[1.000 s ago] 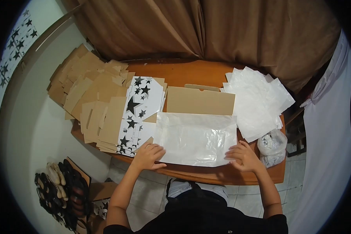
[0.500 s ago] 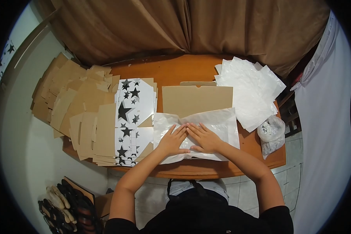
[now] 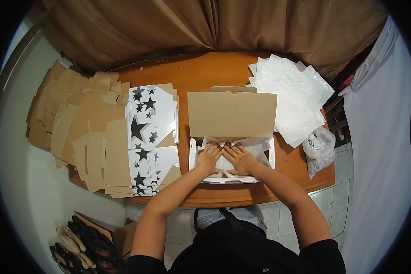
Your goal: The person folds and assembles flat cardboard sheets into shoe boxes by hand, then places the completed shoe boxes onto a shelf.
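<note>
An open cardboard box (image 3: 232,112) stands at the middle of the table, its brown lid raised at the back and its white walls low around the base. Translucent white wrapping paper (image 3: 260,144) lies inside, crumpled up along the back wall. My left hand (image 3: 209,158) presses flat on the paper in the left half of the box, fingers spread. Beside it, my right hand (image 3: 240,159) rests on the same paper with its fingers stretched out. Both sets of fingertips point toward the back wall and nearly meet. The box floor is hidden under paper and hands.
Flat brown cardboard pieces (image 3: 89,118) pile up at the left, beside star-printed white box blanks (image 3: 154,123). White paper sheets (image 3: 290,96) are stacked at the back right. A clear plastic bag (image 3: 318,148) of small pale pieces sits at the right edge. Shoes (image 3: 75,246) lie on the floor.
Both hands have pushed the paper down from across the box top into the box. The paper's edges have drawn inward, and the white box walls now show.
</note>
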The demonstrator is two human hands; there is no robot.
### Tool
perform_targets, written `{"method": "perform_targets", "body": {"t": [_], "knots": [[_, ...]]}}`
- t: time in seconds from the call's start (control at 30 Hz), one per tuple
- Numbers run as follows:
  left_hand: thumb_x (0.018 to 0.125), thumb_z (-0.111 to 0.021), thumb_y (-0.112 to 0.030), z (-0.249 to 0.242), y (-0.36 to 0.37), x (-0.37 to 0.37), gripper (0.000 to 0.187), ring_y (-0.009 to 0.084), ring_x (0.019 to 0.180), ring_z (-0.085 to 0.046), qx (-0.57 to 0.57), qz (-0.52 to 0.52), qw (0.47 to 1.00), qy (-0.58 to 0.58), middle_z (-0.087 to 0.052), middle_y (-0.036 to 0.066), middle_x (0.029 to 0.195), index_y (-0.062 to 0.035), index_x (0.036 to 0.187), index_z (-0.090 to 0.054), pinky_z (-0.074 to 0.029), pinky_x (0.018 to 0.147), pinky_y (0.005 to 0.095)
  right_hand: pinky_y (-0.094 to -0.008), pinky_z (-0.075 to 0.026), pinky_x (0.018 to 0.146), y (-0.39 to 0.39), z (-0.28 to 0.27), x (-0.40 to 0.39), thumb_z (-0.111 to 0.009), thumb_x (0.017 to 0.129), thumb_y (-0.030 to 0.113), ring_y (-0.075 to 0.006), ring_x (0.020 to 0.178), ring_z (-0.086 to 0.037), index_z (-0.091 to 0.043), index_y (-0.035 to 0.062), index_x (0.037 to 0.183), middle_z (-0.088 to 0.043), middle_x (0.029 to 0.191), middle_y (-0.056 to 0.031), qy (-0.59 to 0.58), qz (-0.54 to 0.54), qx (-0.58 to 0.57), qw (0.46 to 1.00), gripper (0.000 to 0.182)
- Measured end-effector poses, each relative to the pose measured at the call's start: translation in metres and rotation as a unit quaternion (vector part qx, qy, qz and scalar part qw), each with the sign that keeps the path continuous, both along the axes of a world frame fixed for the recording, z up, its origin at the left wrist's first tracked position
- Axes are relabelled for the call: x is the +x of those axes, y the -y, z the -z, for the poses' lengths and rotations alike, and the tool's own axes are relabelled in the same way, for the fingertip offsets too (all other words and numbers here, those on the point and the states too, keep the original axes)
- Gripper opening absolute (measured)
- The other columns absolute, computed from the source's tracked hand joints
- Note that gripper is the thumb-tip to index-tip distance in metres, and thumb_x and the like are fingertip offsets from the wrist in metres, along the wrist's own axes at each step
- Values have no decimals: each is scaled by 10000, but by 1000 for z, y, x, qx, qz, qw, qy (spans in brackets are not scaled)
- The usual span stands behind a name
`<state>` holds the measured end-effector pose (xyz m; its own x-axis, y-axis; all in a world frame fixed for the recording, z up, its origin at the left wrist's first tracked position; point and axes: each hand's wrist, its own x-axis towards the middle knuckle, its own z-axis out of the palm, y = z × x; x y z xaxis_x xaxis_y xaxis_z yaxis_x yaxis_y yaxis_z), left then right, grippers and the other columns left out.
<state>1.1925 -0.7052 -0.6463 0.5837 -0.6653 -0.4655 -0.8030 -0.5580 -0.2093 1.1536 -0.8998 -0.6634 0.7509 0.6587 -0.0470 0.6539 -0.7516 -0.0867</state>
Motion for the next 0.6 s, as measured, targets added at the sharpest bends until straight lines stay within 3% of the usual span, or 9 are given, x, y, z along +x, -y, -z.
{"method": "perform_targets", "body": {"t": [0.17,0.27,0.37,0.4,0.43,0.5,0.53,0.6], "knots": [[749,-436,-744,-3,8,2,986,165,1389,-185,70,5,997,-10,-281,23,1492,-101,1458,-200,-10,1117,433,-417,-202,1080,0,-4,7,-465,766,708,-273,1282,-362,-115,143,1476,-340,1441,-135,-88,22,-84,992,972],[732,-437,-763,-14,11,3,1037,165,1395,-162,148,15,989,-19,-233,11,1512,-102,1472,-136,-10,1119,436,-403,-190,1096,2,-38,10,-442,752,744,-280,1298,-349,-156,130,1467,-350,1430,-143,-167,30,-169,971,985],[693,-490,-769,-21,6,0,1103,177,1406,-128,207,-7,978,21,-163,9,1533,-102,1477,-93,-11,1122,436,-376,-157,1113,11,-46,8,-501,697,765,-247,1347,-282,-136,161,1474,-309,1460,-101,-145,31,-259,955,1049],[714,-507,-726,38,-1,2,1071,185,1413,-106,251,-11,964,82,-130,9,1540,-104,1478,-87,-11,1124,442,-369,-124,1124,9,-47,8,-582,694,688,-221,1374,-232,-106,174,1479,-267,1485,-67,-179,60,-292,938,1052],[736,-525,-684,96,-9,4,1042,193,1420,-84,298,-17,944,139,-96,10,1548,-106,1480,-80,-10,1125,447,-374,-118,1124,27,1,5,-586,713,641,-219,1380,-215,-96,178,1481,-244,1495,-64,-54,42,-277,958,1021],[782,-506,-620,36,8,4,971,200,1424,-65,294,-94,951,3,-78,12,1551,-107,1481,-69,-2,1126,452,-383,-105,1122,63,97,-2,-594,752,547,-214,1393,-182,-77,186,1484,-198,1514,-57,199,47,-232,951,966],[831,-453,-537,18,11,2,865,204,1421,-80,300,-95,949,1,-87,12,1550,-111,1481,-73,0,1121,469,-402,-91,1120,51,60,-2,-567,776,504,-215,1397,-158,-61,175,1484,-175,1519,-52,68,80,-285,953,930],[929,-347,-371,-6,19,-2,662,212,1416,-112,308,-94,947,-5,-105,11,1547,-120,1483,-83,3,1112,504,-441,-62,1115,27,-20,-2,-512,822,419,-218,1404,-109,-30,153,1484,-130,1529,-43,-190,156,-375,894,861]]}}
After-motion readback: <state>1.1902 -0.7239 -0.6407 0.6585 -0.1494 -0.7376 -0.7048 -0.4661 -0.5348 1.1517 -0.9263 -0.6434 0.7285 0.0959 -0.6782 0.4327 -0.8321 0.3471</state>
